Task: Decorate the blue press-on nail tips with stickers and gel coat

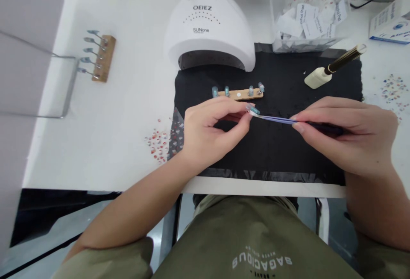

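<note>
Between the thumb and fingertips of my left hand [213,131], a blue-green glittery false nail [253,109] is pinched, with some white at its lower edge. My right hand [349,131] grips a thin purple pointed tool [277,119] like a pen. Its fine tip meets the nail's lower edge; whether it is a brush or tweezers I cannot tell. Just beyond my left hand lies a wooden nail stand [238,95] carrying several similar nails and a white dot in its middle.
A white nail lamp [208,27] stands behind the black mat [282,155]. At right are a cream polish bottle [318,78], a clear box of pad packets [304,46] and scattered gems [393,89]. Leftward are more gems [157,142] and another nail stand [104,59].
</note>
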`<action>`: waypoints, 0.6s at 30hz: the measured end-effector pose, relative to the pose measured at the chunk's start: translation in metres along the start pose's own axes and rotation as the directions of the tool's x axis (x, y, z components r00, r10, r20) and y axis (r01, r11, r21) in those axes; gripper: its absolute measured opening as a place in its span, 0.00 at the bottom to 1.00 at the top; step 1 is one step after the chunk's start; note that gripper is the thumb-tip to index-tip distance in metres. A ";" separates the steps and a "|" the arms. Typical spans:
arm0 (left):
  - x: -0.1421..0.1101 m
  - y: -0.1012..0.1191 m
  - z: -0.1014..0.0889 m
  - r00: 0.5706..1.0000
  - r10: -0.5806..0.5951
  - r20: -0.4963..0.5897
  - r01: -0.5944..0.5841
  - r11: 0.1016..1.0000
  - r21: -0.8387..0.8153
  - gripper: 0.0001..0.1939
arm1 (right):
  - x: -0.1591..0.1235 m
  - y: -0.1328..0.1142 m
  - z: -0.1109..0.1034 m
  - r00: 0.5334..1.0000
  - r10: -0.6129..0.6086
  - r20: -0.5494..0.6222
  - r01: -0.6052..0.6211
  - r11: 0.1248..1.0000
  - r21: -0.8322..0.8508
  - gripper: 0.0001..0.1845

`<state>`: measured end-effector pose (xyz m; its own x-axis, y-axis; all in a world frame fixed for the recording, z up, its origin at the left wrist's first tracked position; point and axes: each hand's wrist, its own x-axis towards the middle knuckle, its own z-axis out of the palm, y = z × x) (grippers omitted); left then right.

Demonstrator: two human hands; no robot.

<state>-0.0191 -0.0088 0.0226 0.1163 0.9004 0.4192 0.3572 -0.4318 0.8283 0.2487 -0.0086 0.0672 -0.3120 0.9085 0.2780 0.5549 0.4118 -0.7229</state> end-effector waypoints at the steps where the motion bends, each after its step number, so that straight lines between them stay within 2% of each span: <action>1: 0.000 0.000 0.000 1.000 0.018 -0.009 -0.018 1.000 -0.009 0.07 | 0.000 0.000 0.000 1.000 -0.009 0.002 0.009 1.000 0.001 0.08; 4: 0.000 -0.001 0.001 0.998 0.056 -0.034 -0.057 0.998 -0.036 0.08 | 0.000 0.000 0.000 1.000 -0.026 0.004 0.026 1.000 -0.001 0.08; 18: 0.001 0.000 -0.001 0.997 0.073 0.001 -0.073 0.997 0.013 0.07 | 0.000 0.002 -0.001 0.998 -0.054 0.026 0.054 0.999 -0.007 0.10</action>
<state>-0.0198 -0.0081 0.0232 0.1431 0.8668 0.4777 0.3598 -0.4952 0.7908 0.2506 -0.0080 0.0661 -0.3613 0.8830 0.2997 0.5425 0.4604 -0.7026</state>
